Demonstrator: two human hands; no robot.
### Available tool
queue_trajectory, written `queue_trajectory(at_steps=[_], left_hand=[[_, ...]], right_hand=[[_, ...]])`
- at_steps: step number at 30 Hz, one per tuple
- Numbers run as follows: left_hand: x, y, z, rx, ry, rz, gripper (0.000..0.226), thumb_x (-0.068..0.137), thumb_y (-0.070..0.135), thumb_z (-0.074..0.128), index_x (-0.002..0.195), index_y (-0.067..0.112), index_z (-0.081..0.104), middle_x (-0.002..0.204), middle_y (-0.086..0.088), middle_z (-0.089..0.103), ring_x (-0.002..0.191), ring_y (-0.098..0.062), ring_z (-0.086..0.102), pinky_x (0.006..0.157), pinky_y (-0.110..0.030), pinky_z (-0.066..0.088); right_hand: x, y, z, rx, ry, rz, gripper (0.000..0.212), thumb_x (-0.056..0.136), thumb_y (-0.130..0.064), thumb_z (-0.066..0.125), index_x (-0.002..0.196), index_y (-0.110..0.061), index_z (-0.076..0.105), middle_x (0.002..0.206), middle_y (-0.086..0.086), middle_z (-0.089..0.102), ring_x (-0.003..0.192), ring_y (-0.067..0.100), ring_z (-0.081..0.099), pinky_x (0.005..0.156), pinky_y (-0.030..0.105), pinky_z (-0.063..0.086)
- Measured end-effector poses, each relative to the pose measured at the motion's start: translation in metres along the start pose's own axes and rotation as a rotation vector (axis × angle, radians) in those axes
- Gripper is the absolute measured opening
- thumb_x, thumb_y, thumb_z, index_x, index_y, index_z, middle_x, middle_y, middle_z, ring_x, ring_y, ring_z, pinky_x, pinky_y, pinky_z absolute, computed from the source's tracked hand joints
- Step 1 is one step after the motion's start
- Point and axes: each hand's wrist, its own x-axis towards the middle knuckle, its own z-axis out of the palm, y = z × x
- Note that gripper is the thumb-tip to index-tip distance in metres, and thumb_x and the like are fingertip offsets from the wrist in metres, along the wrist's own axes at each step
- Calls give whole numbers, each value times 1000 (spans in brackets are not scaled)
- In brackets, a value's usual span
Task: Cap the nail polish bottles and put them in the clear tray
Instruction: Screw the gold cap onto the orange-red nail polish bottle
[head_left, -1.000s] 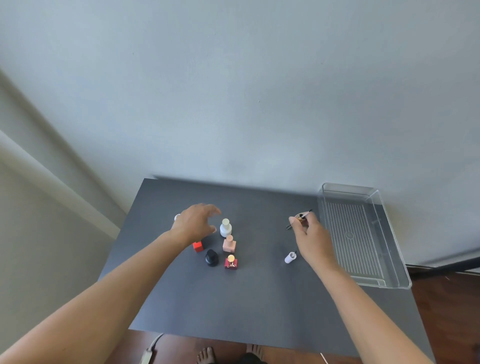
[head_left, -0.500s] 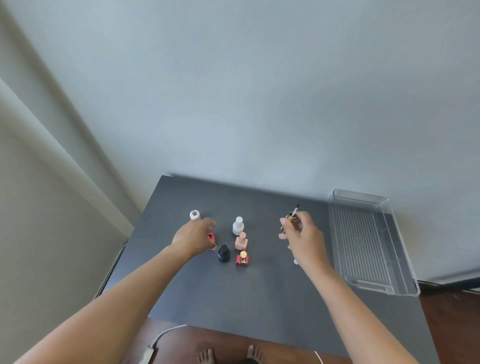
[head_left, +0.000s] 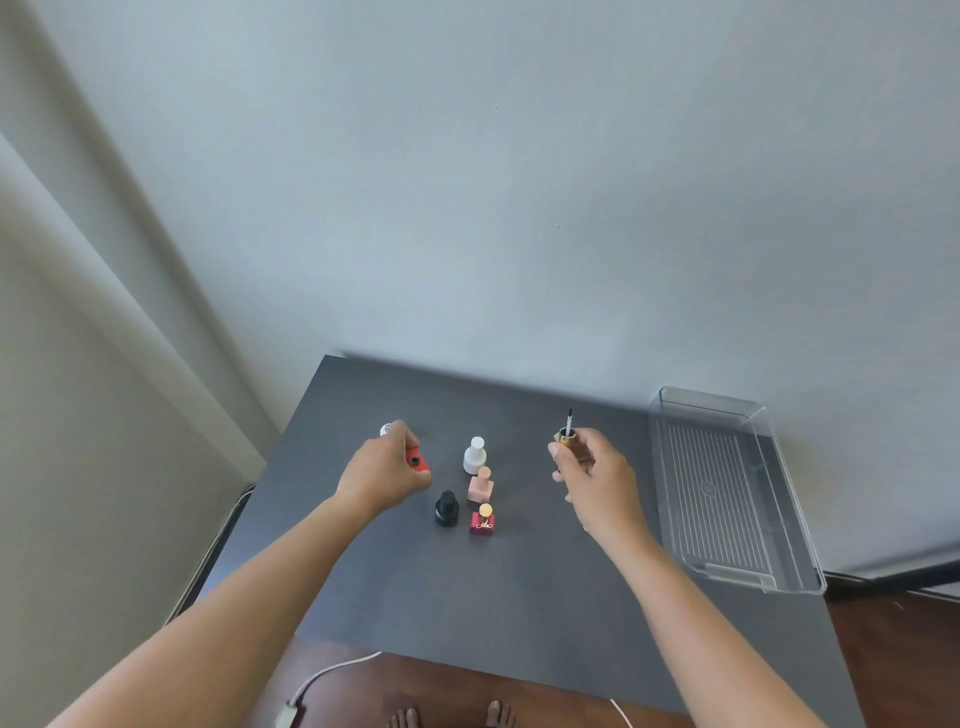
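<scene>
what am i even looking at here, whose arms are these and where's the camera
This is one wide view from a camera worn on a person's head, looking down at their own bare arms. The left hand holds a small red open bottle. The right hand holds a gold cap with a thin brush. On the dark grey table stand capped white, pink, black and dark red bottles. The clear plastic tray sits to the right, with nothing in it.

L hand (head_left: 387, 475) is gripping a red bottle (head_left: 415, 460), open neck showing. R hand (head_left: 597, 475) is holding a gold cap (head_left: 566, 435) w/ brush up. White, pink, black & dark-red bottles are standing between them on the surface (head_left: 467, 587); clear tray (head_left: 789, 545) is sitting far right.
</scene>
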Motion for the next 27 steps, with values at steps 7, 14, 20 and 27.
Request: queue_trajectory(at_steps=[7, 14, 20, 27], left_hand=[[-21, 32, -24, -313, 42, 76, 32, 73, 26, 70, 99, 36, 54, 91, 14, 61, 84, -10, 64, 66, -32, 59], [-37, 51, -31, -368, 47, 176, 38, 75, 17, 75, 103, 38, 60, 108, 10, 57, 96, -2, 59, 82, -23, 51], [-44, 56, -30, -348, 54, 217, 41, 74, 14, 76, 106, 37, 62, 110, 10, 55, 96, -3, 57, 79, -18, 46], [-49, 59, -30, -311, 65, 235, 41, 74, 16, 76, 105, 38, 62, 110, 12, 55, 96, -5, 57, 90, -27, 49]], right_hand=[[-7, -21, 1, -21, -49, -82, 19, 91, -21, 65, 101, -35, 60, 89, -16, 68, 85, -5, 62, 66, 4, 40], [-16, -34, 0, -160, -88, -199, 18, 87, -25, 70, 93, -37, 59, 87, -12, 67, 82, 1, 61, 69, 13, 44], [-22, -37, -1, -308, -87, -262, 16, 88, -28, 69, 96, -39, 61, 89, -11, 59, 80, 4, 59, 71, 24, 46], [-29, -38, 0, -383, -70, -279, 15, 89, -30, 66, 99, -40, 59, 86, -14, 52, 74, 3, 56, 64, 23, 43]])
